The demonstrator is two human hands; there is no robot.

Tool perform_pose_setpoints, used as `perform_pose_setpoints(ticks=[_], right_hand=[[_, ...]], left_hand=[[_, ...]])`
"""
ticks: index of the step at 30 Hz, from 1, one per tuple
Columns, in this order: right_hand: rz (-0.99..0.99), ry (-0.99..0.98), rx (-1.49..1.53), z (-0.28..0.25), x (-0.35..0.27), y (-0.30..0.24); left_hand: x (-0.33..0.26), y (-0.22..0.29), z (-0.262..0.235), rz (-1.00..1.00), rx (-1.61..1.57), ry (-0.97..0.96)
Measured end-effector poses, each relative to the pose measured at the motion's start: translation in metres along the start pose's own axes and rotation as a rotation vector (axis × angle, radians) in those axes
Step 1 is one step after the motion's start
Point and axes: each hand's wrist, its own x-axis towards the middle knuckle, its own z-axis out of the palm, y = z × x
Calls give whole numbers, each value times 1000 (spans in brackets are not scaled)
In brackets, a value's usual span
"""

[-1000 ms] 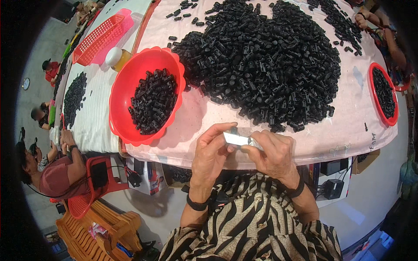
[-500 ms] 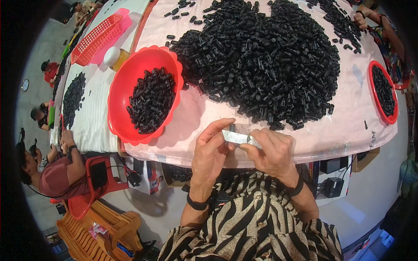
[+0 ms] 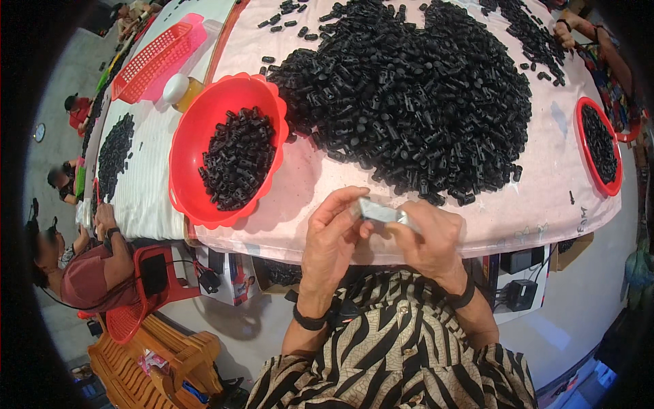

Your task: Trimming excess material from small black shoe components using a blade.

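Note:
My right hand (image 3: 430,235) is closed round one end of a flat, silvery-white strip (image 3: 379,212), which looks like a blade; its exact kind is blurred. The strip's other end reaches the fingertips of my left hand (image 3: 332,228). Those fingers are bent and pinched together, and whatever they hold is hidden behind the strip. Both hands are above the near edge of the pink table cover (image 3: 272,235). Just beyond them lies a large heap of small black plastic parts (image 3: 409,95).
A red scalloped bowl (image 3: 182,160) with black parts stands left of my hands. Behind it are a jar (image 3: 178,92) and a red slotted basket (image 3: 153,61). Another red bowl (image 3: 580,129) of parts sits at right. People work at left and far right; boxes stand below the table edge.
The silvery strip has shifted slightly away and to the right, and its tilt has changed. My right hand has moved a little with it; my left hand stays nearly in place.

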Motion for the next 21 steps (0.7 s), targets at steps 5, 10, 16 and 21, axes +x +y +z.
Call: perform_pose_setpoints(ticks=[5, 10, 16, 21], right_hand=[[93, 108, 108, -4, -1, -2], [107, 116, 123, -9, -1, -4], [144, 181, 53, -17, -9, 4], [339, 276, -65, -37, -16, 14]], left_hand=[[-1, 1, -9, -35, -20, -55], [-2, -2, -10, -31, -1, -49], [-2, -4, 5, 11, 190, 48], [-1, -1, 6, 17, 162, 23]])
